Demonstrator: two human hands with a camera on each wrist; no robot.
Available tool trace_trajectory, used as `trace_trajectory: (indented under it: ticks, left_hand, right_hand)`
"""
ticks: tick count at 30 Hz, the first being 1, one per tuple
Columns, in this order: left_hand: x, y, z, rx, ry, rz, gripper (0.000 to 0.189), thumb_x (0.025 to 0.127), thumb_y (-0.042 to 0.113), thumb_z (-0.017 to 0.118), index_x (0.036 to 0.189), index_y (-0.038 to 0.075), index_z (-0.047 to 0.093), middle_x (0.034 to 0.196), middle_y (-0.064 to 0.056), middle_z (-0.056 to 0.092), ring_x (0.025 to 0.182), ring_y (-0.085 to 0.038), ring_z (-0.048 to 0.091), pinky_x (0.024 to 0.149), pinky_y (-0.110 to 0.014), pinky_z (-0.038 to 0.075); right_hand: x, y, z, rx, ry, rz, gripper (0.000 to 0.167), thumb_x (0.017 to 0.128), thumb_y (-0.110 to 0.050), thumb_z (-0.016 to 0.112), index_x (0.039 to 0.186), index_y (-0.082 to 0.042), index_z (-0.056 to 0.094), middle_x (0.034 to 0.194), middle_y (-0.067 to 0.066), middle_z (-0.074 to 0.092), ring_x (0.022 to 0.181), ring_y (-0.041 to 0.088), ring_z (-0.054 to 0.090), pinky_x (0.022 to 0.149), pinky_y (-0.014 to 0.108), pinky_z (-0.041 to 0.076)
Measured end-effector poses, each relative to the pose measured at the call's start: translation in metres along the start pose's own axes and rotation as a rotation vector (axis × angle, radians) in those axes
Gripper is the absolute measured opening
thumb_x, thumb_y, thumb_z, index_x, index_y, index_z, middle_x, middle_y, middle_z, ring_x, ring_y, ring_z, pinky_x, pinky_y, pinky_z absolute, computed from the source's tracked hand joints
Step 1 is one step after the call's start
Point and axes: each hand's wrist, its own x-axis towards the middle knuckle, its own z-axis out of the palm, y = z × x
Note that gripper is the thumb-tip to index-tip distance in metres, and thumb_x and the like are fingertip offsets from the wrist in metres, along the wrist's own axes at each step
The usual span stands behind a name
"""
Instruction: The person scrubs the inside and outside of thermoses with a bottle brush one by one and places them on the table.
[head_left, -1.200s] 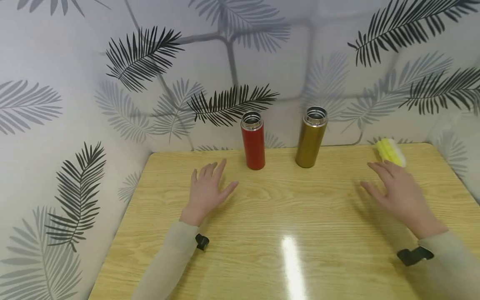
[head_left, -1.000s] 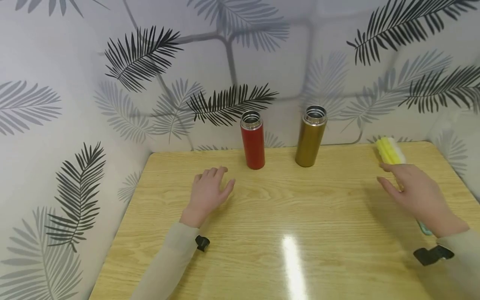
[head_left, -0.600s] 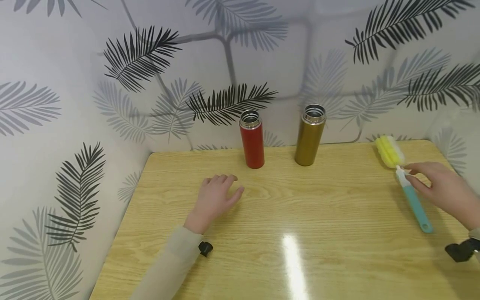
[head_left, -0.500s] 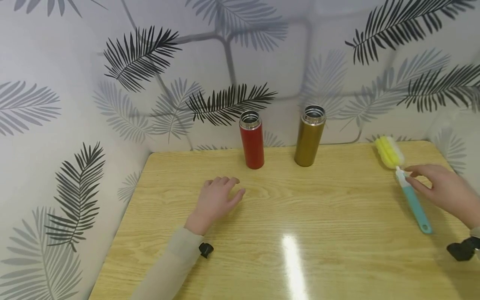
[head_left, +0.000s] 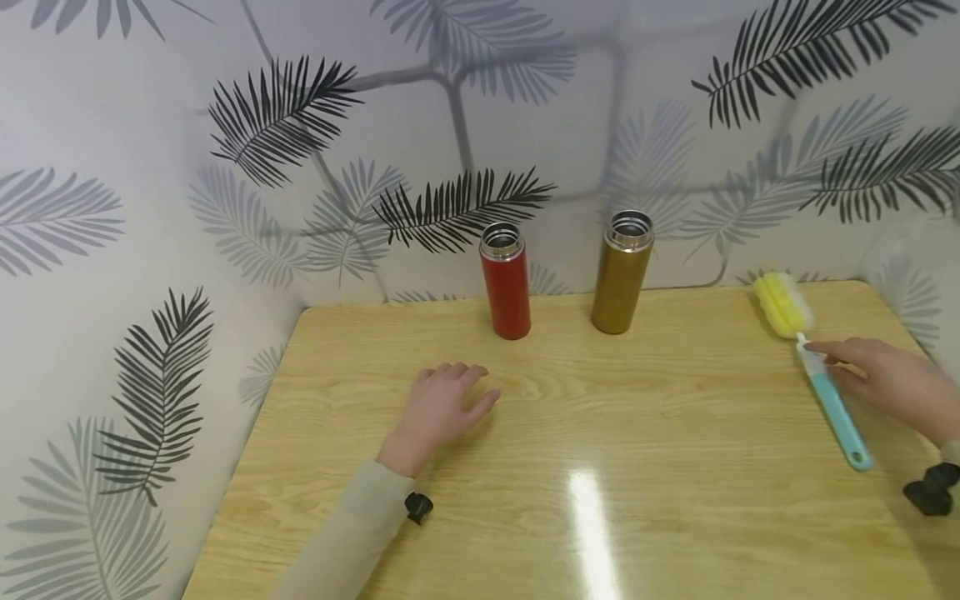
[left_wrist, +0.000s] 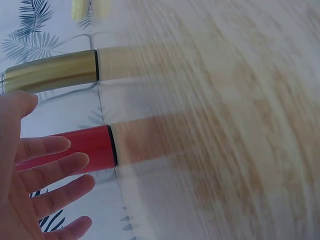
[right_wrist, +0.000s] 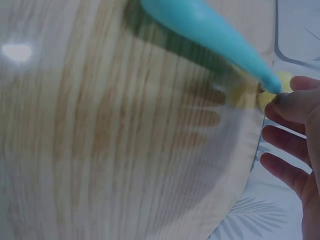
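Observation:
On the right side of the table lies a bottle brush (head_left: pixel 838 417) with a yellow and white sponge head (head_left: pixel 782 305), a white neck and a turquoise handle. My right hand (head_left: pixel 888 379) pinches it at the white neck, thumb and index finger at its right side; the right wrist view has the thumb against the turquoise handle (right_wrist: pixel 210 35). My left hand (head_left: pixel 438 408) hovers over the table left of centre with its fingers spread and loosely bent, holding nothing. Nearest to it stands a red thermos (head_left: pixel 508 287), upright and uncapped.
A gold thermos (head_left: pixel 622 279), also lidless, stands upright right of the red one, near the table's back edge. Behind rises a wall (head_left: pixel 675 50) covered in leaf-print sheeting, with another at the left. Light glares off the wooden table (head_left: pixel 637 433) at the front.
My right hand has moved right and closed its fingers on the brush neck, uncovering the turquoise handle. My left hand has drifted slightly toward me and to the right, its fingers more bent. The bottles stand still.

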Motion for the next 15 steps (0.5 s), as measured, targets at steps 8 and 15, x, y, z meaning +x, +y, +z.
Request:
trace_trajectory:
  ticks: [8, 15]
  left_hand:
    - [0.0, 0.002, 0.005, 0.009, -0.005, 0.001, 0.043, 0.104, 0.049, 0.06, 0.127, 0.014, 0.07, 0.116, -0.008, 0.074, 0.106, -0.03, 0.068, 0.089, -0.051, 0.055]
    - [0.0, 0.002, 0.007, 0.023, -0.027, -0.003, 0.044, 0.103, 0.051, 0.06, 0.126, 0.015, 0.07, 0.115, -0.005, 0.074, 0.107, -0.028, 0.068, 0.092, -0.051, 0.054]
  right_hand:
    - [-0.004, 0.002, 0.006, -0.054, -0.081, -0.012, 0.042, 0.09, 0.002, 0.072, 0.131, 0.004, 0.068, 0.101, 0.015, 0.073, 0.091, 0.038, 0.07, 0.076, 0.057, 0.057]
    - [-0.005, -0.008, 0.006, -0.043, -0.054, -0.058, 0.039, 0.086, 0.001, 0.077, 0.124, 0.002, 0.072, 0.111, 0.022, 0.073, 0.098, 0.045, 0.07, 0.079, 0.06, 0.056]
